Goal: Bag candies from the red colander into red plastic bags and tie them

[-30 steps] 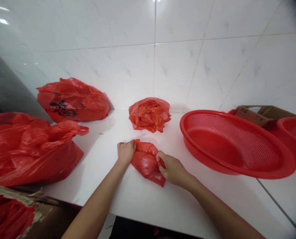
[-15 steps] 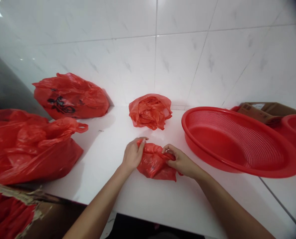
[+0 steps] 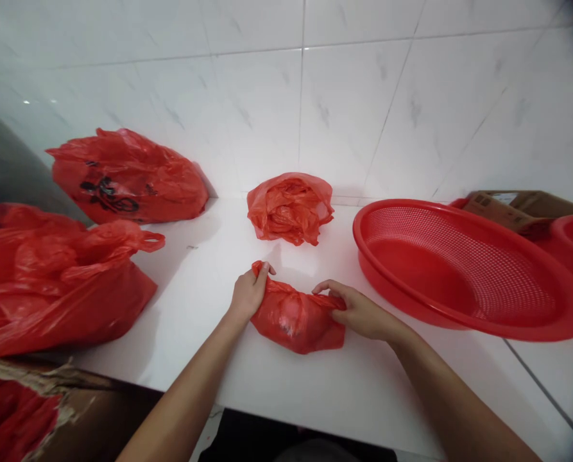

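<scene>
- Red, puffy little plastic bag (image 3: 298, 324): in the head view it is between the two hands, near the front of the smooth white table (image 3: 276, 385). I cannot tell if its bottom touches.
- The left hand (image 3: 248, 294) pinches the bag's top left corner, with the thumb on the near side.
- The right hand (image 3: 360, 311) has the top right end between thumb and bent fingers. I cannot tell how hard it squeezes.
- The bag looks light, soft and floppy. Its shiny skin may be slippery, and thin enough to tear. The bunched top corners look like good spots to hold; poking the stretched middle could rip it.
- Behind it sits a crumpled, thin red plastic bundle (image 3: 290, 212). To the right is a big oval red plastic basket (image 3: 401, 311) with little holes.
- On the left are a large, lumpy red plastic bag with a loop handle (image 3: 65, 282) and, by the wall, a fat red plastic bag with black print (image 3: 161, 183).
- That curly black print is not clear enough to read. The small bag has a faint dark mark, also unreadable. A white label on the brown cardboard (image 3: 491, 208) at back right is too tiny to read.
</scene>
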A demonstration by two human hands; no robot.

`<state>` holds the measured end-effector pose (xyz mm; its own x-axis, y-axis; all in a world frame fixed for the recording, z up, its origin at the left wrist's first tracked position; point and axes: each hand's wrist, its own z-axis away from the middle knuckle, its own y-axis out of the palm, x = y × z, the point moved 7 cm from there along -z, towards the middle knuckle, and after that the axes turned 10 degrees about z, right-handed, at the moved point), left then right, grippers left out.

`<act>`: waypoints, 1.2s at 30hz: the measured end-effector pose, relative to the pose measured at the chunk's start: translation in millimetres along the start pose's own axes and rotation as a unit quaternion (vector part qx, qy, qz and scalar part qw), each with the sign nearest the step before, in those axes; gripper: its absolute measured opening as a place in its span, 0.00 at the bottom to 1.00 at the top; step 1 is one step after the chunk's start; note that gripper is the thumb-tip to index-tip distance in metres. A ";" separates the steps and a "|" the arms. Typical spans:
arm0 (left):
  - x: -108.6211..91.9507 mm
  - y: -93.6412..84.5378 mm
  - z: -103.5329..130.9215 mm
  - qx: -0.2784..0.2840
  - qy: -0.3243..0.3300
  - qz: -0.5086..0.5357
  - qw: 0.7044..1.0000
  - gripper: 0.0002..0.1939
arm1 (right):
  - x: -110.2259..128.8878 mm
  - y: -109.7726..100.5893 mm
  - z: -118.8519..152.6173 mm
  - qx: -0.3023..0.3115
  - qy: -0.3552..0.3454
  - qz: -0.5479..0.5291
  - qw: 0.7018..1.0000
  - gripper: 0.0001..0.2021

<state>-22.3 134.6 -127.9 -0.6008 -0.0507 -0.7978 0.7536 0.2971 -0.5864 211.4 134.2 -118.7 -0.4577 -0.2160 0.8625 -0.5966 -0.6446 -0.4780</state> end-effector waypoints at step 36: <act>-2.0 21.2 1.9 0.027 0.069 -0.273 0.959 0.19 | 9.5 46.8 -23.5 -0.139 -0.069 0.286 0.946 0.11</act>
<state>-4.6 139.2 -139.0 -0.9365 -0.0565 -0.3462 0.3274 0.2133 -0.9205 163.6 119.3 -136.8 -0.6791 -0.5768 0.4541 -0.4368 -0.1796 -0.8814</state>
